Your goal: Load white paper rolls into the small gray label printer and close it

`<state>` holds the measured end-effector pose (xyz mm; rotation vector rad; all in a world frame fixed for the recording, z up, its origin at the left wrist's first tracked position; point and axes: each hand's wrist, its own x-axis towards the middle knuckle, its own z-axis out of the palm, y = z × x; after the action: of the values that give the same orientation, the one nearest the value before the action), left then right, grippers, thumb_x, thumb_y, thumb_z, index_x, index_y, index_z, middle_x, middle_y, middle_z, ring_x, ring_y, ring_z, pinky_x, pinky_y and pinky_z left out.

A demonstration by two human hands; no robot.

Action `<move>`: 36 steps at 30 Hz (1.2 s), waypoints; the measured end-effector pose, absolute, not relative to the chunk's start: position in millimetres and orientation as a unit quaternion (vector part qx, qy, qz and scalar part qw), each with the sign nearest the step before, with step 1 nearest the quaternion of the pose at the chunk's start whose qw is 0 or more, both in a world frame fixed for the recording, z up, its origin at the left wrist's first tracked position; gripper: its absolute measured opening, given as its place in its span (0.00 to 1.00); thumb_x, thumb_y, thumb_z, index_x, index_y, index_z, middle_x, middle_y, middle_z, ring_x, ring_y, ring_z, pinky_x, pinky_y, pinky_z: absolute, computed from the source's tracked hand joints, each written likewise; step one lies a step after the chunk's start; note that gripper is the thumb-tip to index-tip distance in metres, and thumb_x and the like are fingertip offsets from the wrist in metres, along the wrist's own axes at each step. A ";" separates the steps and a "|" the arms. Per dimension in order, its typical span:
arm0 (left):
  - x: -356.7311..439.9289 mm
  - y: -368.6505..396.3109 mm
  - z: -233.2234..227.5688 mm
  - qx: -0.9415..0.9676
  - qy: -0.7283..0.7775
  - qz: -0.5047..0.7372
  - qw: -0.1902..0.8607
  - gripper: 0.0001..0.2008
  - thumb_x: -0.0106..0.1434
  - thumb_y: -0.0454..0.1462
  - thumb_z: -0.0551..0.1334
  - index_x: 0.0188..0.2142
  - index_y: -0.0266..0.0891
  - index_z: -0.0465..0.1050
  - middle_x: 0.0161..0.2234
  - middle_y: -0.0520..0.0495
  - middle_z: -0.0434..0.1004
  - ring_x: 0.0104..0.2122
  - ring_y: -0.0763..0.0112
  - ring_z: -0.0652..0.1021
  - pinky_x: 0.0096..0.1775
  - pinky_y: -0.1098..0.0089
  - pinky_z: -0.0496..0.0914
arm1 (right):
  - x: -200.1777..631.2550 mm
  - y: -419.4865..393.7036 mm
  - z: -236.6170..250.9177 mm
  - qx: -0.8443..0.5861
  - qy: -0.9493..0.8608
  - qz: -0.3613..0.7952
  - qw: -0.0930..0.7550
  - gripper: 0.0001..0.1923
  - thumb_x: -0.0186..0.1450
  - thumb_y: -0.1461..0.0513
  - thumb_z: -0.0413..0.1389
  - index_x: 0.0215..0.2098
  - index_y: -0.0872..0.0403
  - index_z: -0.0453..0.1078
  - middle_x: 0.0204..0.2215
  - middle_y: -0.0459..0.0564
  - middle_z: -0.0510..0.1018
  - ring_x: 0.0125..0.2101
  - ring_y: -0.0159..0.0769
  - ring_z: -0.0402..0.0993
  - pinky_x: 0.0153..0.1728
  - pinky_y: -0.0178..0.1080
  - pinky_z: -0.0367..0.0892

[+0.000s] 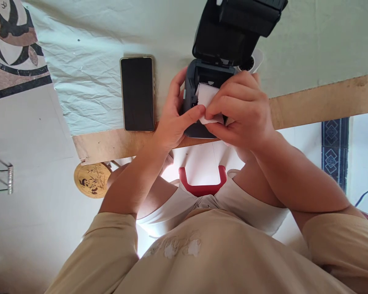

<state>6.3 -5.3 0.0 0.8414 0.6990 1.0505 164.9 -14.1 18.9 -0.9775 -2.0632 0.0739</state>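
Note:
A dark grey printer (190, 77), which looks like a small label or receipt printer, sits at the table's front edge. Its black lid (223, 36) is swung up and back. White paper (207, 94) lies in the open bay, partly covered by fingers. My left hand (174, 112) is wrapped round the printer's left side, its thumb reaching over to the paper. With its fingers bent together, my right hand (241, 108) pinches the paper from the right. Most of the bay's right side is hidden behind that hand.
A phone (138, 94) with a dark screen lies left of the printer. Behind my right hand is a white roll (258, 59) with a dark core. A pale green cloth (92, 94) covers the wooden table (101, 143). A round panda-patterned stool (92, 180) stands below left.

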 end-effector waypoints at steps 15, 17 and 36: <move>2.7 -5.1 1.1 0.330 0.350 0.468 0.741 0.29 0.52 0.35 0.67 0.53 0.48 0.62 0.41 0.52 0.74 0.45 0.64 0.78 0.44 0.68 0.73 | 170.4 -9.4 18.3 -0.425 -0.716 0.065 0.550 0.10 0.61 0.54 0.52 0.38 0.47 0.69 0.39 0.49 0.71 0.41 0.34 0.69 0.30 0.38 0.67; 3.0 -4.9 0.1 0.338 0.341 0.468 0.742 0.29 0.51 0.35 0.68 0.53 0.48 0.63 0.42 0.52 0.75 0.46 0.64 0.78 0.43 0.68 0.74 | 174.0 -8.2 22.5 -0.463 -0.678 0.144 0.553 0.15 0.63 0.54 0.51 0.49 0.39 0.65 0.52 0.46 0.66 0.56 0.39 0.64 0.27 0.35 0.68; -0.8 -4.0 -3.8 0.322 0.340 0.477 0.744 0.27 0.51 0.33 0.67 0.51 0.51 0.66 0.38 0.55 0.76 0.43 0.66 0.78 0.43 0.65 0.74 | 182.5 -3.4 10.0 -0.431 -0.732 0.236 0.472 0.13 0.61 0.58 0.51 0.44 0.49 0.66 0.54 0.49 0.64 0.39 0.28 0.69 0.24 0.31 0.65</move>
<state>-0.8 -4.0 -3.8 0.7053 0.7455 1.0455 182.5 -3.4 10.0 -1.0561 -1.7925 0.5781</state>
